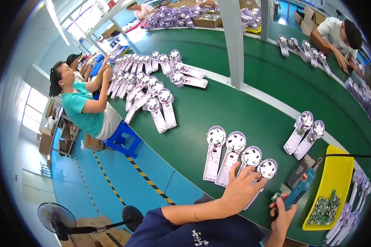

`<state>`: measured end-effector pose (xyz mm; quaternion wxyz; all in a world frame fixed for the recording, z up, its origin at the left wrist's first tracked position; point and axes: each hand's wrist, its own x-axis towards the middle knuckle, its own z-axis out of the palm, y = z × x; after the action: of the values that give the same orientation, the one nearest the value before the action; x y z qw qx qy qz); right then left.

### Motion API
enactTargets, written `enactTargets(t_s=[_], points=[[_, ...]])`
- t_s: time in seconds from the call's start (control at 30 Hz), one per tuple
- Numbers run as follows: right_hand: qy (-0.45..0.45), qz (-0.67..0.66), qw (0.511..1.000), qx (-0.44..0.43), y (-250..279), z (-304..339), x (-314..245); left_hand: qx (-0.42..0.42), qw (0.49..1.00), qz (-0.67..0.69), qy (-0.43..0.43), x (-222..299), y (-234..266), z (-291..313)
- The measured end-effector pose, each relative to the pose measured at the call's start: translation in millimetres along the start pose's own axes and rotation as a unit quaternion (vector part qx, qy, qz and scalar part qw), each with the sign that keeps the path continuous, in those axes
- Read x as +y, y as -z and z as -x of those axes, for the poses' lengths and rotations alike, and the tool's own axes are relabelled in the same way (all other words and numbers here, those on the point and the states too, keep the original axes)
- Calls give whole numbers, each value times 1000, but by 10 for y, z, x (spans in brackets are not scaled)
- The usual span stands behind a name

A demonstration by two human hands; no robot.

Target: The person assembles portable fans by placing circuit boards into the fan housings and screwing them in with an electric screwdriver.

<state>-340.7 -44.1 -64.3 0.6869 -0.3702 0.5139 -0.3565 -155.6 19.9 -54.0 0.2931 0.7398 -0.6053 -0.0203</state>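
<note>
Several handheld fan bodies, pale purple with round white fan heads and exposed red wires, lie side by side in front of me; one is this fan body point(235, 142). My left hand point(239, 189) reaches over the two rightmost, its fingers spread, fingertips at the nearest fan head point(267, 168). Between thumb and fingers my right hand point(284, 218) pinches a small green circuit board point(275, 197). A blue tool with an orange part point(301, 187) runs up from beside that hand; whether the palm also touches it is hidden.
A yellow tray point(332, 173) of green circuit boards stands at right, beside purple casings point(350, 210). A dark perforated block point(301, 169) and a black cord point(350, 155) are near. More fan bodies point(152, 105) lie leftward, where a person in teal point(80, 99) sits. A post point(235, 45) rises behind.
</note>
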Motion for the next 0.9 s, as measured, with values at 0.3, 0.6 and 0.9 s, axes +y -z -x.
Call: enactTargets(t_s=[0.3,0.6,0.9], points=[[12,28,999,-36,55,24,16,-26,998,56,4,286,-117,230],[5,34,999,24,264,96,47,-113,985,78,-106,221,-262,79],[-21,74,996,-44,24,66,-74,-66,977,196,47,186,-83,12]])
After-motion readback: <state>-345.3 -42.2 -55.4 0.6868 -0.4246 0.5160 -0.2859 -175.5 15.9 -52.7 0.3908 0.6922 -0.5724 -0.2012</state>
